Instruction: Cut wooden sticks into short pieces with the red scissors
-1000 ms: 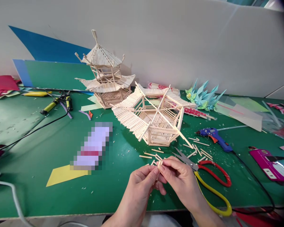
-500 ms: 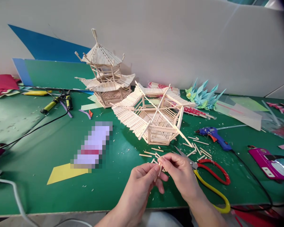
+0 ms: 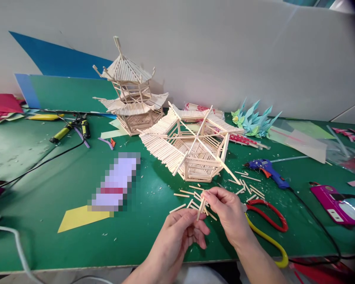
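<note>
My right hand [image 3: 229,215] pinches a short wooden stick [image 3: 201,207] between thumb and forefinger, holding it upright above the green table [image 3: 47,189]. My left hand [image 3: 177,234] sits just below and left of it, its fingers curled close to the stick's lower end. Several cut sticks [image 3: 192,195] lie on the table right behind the hands. Farther back stands an unfinished hexagonal stick roof [image 3: 192,146], and behind that a finished stick pagoda [image 3: 130,94].
Red and yellow handled scissors [image 3: 264,227] lie right of my right hand. A blue glue gun [image 3: 268,169] with a black cord lies farther right, near a pink case [image 3: 339,205]. Yellow paper [image 3: 79,217], pliers [image 3: 71,130], cables and origami [image 3: 254,118] are scattered around.
My right hand has lifted the stick slightly up and away from my left hand, and both hands have shifted a little. The scissors' blades are now covered by my right hand.
</note>
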### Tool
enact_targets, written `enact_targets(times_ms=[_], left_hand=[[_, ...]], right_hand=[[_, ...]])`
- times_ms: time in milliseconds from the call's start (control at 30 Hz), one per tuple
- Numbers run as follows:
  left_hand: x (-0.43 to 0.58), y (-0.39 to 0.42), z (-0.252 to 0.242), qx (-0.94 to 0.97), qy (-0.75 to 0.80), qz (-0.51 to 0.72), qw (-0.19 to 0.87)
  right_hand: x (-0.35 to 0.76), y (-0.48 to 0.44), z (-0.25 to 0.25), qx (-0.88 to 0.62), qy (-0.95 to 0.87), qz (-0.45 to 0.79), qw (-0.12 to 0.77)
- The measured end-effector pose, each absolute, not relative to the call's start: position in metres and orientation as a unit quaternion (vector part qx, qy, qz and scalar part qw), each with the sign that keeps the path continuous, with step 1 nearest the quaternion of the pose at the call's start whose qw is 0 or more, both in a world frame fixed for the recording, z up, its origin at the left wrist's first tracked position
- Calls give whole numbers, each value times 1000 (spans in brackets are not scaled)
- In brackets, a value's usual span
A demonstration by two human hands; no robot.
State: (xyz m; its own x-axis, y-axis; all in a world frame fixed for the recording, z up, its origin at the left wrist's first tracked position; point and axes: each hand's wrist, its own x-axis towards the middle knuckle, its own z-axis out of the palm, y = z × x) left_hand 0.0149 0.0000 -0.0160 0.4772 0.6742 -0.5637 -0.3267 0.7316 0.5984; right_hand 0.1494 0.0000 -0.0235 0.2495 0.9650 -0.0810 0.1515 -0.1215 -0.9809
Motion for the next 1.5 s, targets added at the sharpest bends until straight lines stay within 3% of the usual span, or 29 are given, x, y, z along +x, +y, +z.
enact_targets(times_ms=[100,200,300,367,500,633,767,933,1367,1500], left_hand=[[15,-4,-24,197,420,283,839],[17,-6,-26,178,383,271,865],[18,-5,-19,112,368,315,867],[18,-3,-12,75,364,339,864],[15,1,-5,89,353,344,865],[11,3,-5,199,364,353,839],[11,2,-2,379,377,318,783],[14,0,1,461,389,288,744],[14,4,-7,314,386,292,817],[15,5,-8,301,375,295,826]], right_hand=[[150,-4,-24,-626,-482,348,505],[153,-11,-24,-580,-604,187,514],[156,-20,-25,-473,-745,26,469],[157,-24,-24,-439,-788,8,431],[158,-28,-24,-428,-814,38,390],[160,-32,-26,-459,-761,128,442],[159,-31,-25,-543,-617,302,483],[152,-21,-14,-496,-507,532,463],[154,-16,-23,-536,-390,563,494],[155,-16,-21,-498,-429,594,464]])
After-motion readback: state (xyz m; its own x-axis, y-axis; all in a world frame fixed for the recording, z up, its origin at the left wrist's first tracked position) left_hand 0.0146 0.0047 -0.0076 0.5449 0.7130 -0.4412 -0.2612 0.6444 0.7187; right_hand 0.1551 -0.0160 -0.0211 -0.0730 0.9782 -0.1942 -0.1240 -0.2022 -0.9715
